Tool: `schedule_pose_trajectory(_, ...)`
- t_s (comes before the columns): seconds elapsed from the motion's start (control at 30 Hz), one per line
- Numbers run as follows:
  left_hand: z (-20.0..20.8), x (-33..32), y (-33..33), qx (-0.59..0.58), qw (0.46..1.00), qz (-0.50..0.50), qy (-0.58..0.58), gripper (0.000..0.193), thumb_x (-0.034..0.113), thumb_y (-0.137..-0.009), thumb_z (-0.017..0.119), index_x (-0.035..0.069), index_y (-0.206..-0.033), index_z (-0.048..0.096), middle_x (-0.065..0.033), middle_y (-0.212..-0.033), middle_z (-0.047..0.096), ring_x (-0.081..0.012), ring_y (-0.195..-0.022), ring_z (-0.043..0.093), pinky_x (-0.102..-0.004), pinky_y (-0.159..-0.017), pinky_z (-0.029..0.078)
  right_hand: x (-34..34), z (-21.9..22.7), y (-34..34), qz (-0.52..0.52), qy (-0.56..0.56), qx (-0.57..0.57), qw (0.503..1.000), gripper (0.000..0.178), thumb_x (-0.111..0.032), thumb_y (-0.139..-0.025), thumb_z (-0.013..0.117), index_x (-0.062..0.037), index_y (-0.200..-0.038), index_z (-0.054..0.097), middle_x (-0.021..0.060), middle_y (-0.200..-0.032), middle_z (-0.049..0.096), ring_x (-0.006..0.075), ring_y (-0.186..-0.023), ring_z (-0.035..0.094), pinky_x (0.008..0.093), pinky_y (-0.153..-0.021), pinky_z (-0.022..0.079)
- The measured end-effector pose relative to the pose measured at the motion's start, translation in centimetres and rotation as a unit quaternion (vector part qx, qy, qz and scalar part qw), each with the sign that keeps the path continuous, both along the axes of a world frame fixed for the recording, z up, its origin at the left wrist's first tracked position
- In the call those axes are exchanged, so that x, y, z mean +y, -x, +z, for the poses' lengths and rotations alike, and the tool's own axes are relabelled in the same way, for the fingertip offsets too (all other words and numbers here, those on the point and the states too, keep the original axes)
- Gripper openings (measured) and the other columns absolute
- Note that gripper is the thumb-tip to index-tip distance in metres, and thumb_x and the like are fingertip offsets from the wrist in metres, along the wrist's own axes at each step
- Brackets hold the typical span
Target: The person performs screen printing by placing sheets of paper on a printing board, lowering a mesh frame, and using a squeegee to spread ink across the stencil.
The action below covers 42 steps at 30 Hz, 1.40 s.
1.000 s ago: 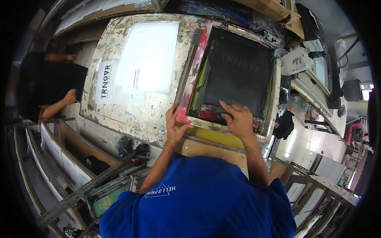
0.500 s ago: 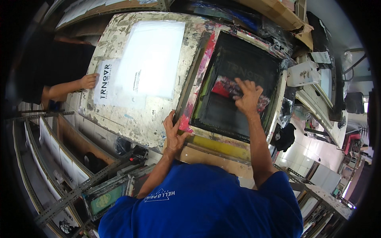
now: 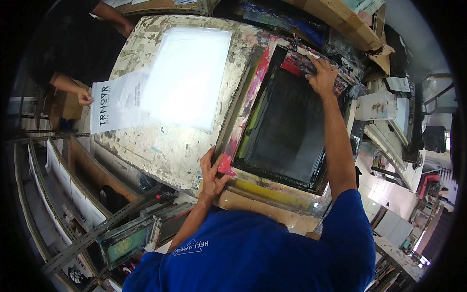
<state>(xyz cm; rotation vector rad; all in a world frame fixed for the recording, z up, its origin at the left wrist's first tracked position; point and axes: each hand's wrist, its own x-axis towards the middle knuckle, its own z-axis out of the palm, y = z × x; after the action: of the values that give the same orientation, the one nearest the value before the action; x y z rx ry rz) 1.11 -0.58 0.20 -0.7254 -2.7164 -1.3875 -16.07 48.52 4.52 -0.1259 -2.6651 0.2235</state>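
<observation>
A screen printing frame [image 3: 256, 80] lies on the paint-stained table [image 3: 138, 146], its dark mesh smeared with black ink. At the frame's near left corner, my left hand [image 3: 210, 179] grips the edge, fingers along one side and thumb on the other. My right hand [image 3: 323, 77] is closed on a squeegee [image 3: 293, 64], red and ink-stained, at the far end of the mesh. Left of the frame lies a white plastic sheet or bag [image 3: 189, 78]. A co-worker's hand [image 3: 84, 97] holds the edge of a printed white plastic bag [image 3: 119, 103] with black lettering.
Wooden racks [image 3: 92, 170] stand at the lower left, beside a small green screen [image 3: 126, 246]. Cardboard boxes [image 3: 335, 22] lie along the far side. A translucent plastic container [image 3: 373, 106] sits right of the frame.
My right hand has pushed the squeegee away from me to the far end of the mesh. My left hand stays at the corner. The co-worker has drawn the printed bag leftward.
</observation>
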Motion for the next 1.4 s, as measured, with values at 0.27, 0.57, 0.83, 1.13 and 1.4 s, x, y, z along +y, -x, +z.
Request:
schedule_pose_trajectory(0.27, 0.0, 0.0, -0.1, 0.008, 1.0, -0.005, -0.013, 0.084, 0.056, -0.079, 0.079, 0.008, -0.145, 0.059, -0.0244, -0.156, 0.04, -0.043, -0.135, 0.042, -0.0521, -0.113, 0.034, 2.4, 1.0, 2.4, 0.022, 0.063, -0.008, 0.998, 0.055, -0.012, -0.072, 0.082, -0.0171, -0.127, 0.073, 0.0111, -0.124, 0.073, 0.0309, -0.114, 0.066, 0.0438, -0.095, 0.051)
schedule_pose_trajectory(0.57, 0.5, 0.1, -0.4, -0.017, 0.999, -0.006, -0.033, 0.084, 0.048, -0.075, 0.084, 0.002, -0.14, 0.06, -0.0184, -0.14, 0.055, -0.0376, -0.129, 0.045, -0.0497, -0.111, 0.033, 0.5, 5.7, -3.4, -0.038, 0.301, -0.015, 0.953, 0.062, -0.003, -0.077, 0.078, -0.018, -0.136, 0.068, 0.0113, -0.136, 0.069, 0.0245, -0.125, 0.065, 0.0337, -0.107, 0.046)
schedule_pose_trajectory(0.83, 0.4, 0.9, -0.7, -0.025, 0.992, 0.026, -0.123, 0.085, 0.043, -0.07, 0.09, 0.002, -0.139, 0.061, -0.0153, -0.125, 0.064, -0.0338, -0.119, 0.049, -0.0461, -0.106, 0.036, -11.5, 9.5, -17.4, -0.04, 0.418, -0.089, 0.903, 0.067, 0.009, -0.076, 0.074, -0.0112, -0.14, 0.064, 0.0145, -0.137, 0.067, 0.023, -0.128, 0.062, 0.0303, -0.109, 0.045)
schedule_pose_trajectory(1.13, 13.7, 5.4, 3.5, 0.075, 0.976, 0.038, -0.199, 0.066, 0.015, -0.071, 0.089, -0.003, -0.13, 0.063, -0.0144, -0.114, 0.06, -0.0302, -0.108, 0.056, -0.0394, -0.097, 0.045, -21.1, 22.2, -24.4, 0.005, 0.053, -0.025, 0.998, 0.062, -0.011, -0.067, 0.077, -0.0165, -0.129, 0.072, 0.0107, -0.096, 0.07, 0.0283, -0.09, 0.065, 0.0404, -0.078, 0.045)
schedule_pose_trajectory(1.4, 20.5, 12.2, 9.7, -0.009, 0.86, -0.038, -0.508, 0.068, 0.027, -0.096, 0.073, -0.005, -0.149, 0.045, -0.0134, -0.129, 0.056, -0.0225, -0.12, 0.055, -0.0384, -0.105, 0.044, -15.2, 29.6, -17.9, 0.03, 0.005, 0.131, 0.991, 0.048, -0.027, -0.073, 0.076, -0.0182, -0.12, 0.076, 0.0104, -0.082, 0.07, 0.0309, -0.074, 0.067, 0.0408, -0.07, 0.052)
